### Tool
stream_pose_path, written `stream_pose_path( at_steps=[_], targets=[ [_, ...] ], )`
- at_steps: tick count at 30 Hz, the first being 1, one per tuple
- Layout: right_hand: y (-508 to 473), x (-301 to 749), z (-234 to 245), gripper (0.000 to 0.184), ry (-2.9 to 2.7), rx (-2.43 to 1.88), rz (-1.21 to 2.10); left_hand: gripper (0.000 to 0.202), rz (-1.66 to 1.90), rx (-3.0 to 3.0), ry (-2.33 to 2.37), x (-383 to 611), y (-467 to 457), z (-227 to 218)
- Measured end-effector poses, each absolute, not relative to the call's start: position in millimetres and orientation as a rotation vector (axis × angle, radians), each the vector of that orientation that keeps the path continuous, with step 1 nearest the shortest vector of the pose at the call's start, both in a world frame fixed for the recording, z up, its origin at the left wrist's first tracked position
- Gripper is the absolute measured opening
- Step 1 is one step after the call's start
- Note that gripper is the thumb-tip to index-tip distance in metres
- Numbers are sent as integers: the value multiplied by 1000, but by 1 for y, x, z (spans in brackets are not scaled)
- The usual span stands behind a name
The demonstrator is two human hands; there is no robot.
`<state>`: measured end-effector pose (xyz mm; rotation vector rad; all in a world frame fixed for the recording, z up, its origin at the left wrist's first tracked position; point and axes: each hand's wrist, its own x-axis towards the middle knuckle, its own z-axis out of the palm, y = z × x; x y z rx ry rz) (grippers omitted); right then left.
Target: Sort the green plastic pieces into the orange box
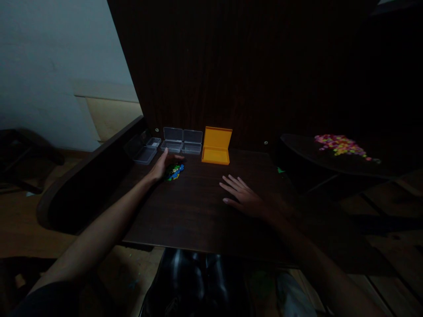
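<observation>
Heap of blue, green and yellow pieces (176,171), lacking clear long axis, toward the desk (191,207)'s far left corner, just rightward of the parted-fingered left hand (160,168), farther from the wide-splayed right hand (243,197).

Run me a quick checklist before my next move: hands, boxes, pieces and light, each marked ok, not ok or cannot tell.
1. Orange box open: ok, its lid stands raised at the back.
2. Two clear boxes left of it open: ok, both lids are up.
3. Right grip free: ok, fingers spread, palm down, no object visible in it.
4. Left grip touching the blue, green and yellow pieces: cannot tell; the hand is right beside them and partly hides them.
5. Multicoloured pile apart from those pieces: ok, it lies on a separate dark surface to the right.
6. Good light: not ok, the view is very dim.
</observation>
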<state>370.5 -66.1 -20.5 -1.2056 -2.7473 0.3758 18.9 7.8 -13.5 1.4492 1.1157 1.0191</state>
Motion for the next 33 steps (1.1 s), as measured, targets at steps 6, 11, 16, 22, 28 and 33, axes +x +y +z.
stream_pose_path(
  at_steps=[6,11,16,22,28,33],
  targets=[
    [-66,372,-24,64,-2740,-1184,367,93,1022,1432,1122,26,4,-13],
    [-66,371,-23,64,-2741,-1187,360,92,1035,1448,1123,32,4,-17],
    [-67,371,-21,63,-2750,-1197,361,88,1159,1463,1203,31,10,-27],
    [-67,370,-21,63,-2754,-1181,351,85,1037,1579,1309,30,5,-21],
    [-67,371,-21,63,-2761,-1187,347,83,958,1608,1196,28,2,-16],
    [-66,372,-23,64,-2746,-1185,355,66,817,1937,1029,18,-5,-6]
  ],
)
